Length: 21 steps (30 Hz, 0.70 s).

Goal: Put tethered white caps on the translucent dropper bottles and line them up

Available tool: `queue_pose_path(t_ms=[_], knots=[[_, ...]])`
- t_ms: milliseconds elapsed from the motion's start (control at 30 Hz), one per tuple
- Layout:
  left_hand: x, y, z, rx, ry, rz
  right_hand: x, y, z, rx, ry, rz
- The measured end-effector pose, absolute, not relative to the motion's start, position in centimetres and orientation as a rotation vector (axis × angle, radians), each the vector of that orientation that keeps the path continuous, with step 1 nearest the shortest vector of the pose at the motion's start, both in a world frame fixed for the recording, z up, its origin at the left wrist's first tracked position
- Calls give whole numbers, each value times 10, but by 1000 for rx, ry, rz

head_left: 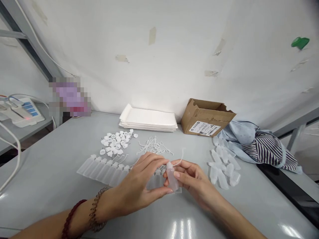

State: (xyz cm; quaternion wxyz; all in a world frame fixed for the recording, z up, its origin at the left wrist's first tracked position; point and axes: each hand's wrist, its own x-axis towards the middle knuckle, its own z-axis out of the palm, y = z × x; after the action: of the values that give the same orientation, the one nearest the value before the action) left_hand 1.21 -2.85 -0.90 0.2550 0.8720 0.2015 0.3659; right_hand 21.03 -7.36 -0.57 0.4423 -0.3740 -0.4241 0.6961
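A small translucent squeeze bottle (171,177) is held slightly tilted between both hands, in front of me at the middle of the table. My left hand (146,179) grips it with fingertips at its neck and thumb near its base. My right hand (190,179) pinches its side. A thin white strap (181,157) curls out from the bottle's neck. Behind my hands runs a row of similar bottles (104,171) lying side by side, partly covered by my left hand. Thin white straps (153,146) lie in a loose heap beyond them.
White caps (117,141) are heaped at the left. More loose bottles (223,162) lie at the right, beside bundled cloth (264,146). Against the wall are a stack of white envelopes (149,118) and an opened cardboard box (208,118). A white device (23,113) stands far left.
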Motion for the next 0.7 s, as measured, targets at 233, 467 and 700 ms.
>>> queue_pose_path(t_ms=[233,467,700], knots=[[15,-32,-9,2567,524,1113,206,-74,-6,-854,-1014,1778],[17,-34,-9,2659,545,1165,210,-71,-9,-872,-1101,1767],[15,-33,-11,2706,575,1114,213,-68,-5,-981,-1262,1650]])
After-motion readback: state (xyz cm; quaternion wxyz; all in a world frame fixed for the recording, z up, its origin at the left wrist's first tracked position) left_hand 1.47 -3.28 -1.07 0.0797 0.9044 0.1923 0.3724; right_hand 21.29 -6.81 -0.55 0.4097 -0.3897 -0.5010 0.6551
